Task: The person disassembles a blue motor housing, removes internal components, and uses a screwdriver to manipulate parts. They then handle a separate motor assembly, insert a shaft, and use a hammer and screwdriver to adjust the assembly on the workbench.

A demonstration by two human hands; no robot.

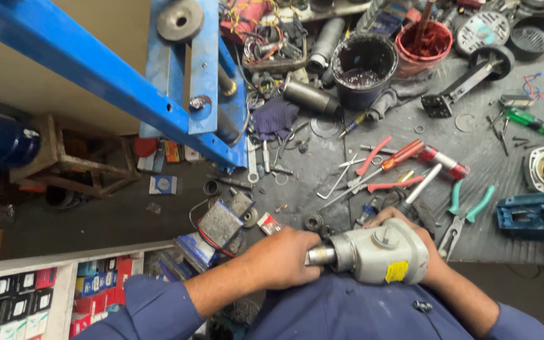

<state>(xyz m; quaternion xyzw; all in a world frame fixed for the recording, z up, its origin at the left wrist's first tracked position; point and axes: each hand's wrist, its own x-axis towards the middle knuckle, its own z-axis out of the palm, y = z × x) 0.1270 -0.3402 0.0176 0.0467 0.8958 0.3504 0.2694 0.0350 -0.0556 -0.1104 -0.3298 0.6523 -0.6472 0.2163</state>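
While the person leans over the work, the big grey metal gear housing with a yellow sticker [382,252] sits low in front of the blue shirt, right at the near edge of the dark tabletop [505,239]. It lies on its side, with its long way running left to right. A short shiny steel shaft [320,255] sticks out of its left end.

The left hand [284,255] is right at that shaft, and its fingers [303,249] are curled shut around the shaft and the neck of the housing. The right hand [426,252] is behind the fat right end. Only the tops of its fingers show over the housing, so I cannot tell how tight they grip, but they cup it and hold it up. Both hands touch the part; the left one is the one on the thin end.

The housing looks smooth and pale, with a round cap on top.

A little farther off lie green-handled pliers [470,204] and red-handled cutters [385,182]. A blue power tool body [533,214] lies to the right. Far back stand a black pot [363,66] and a red pot [423,41]. A blue metal frame [158,82] stands on the left.
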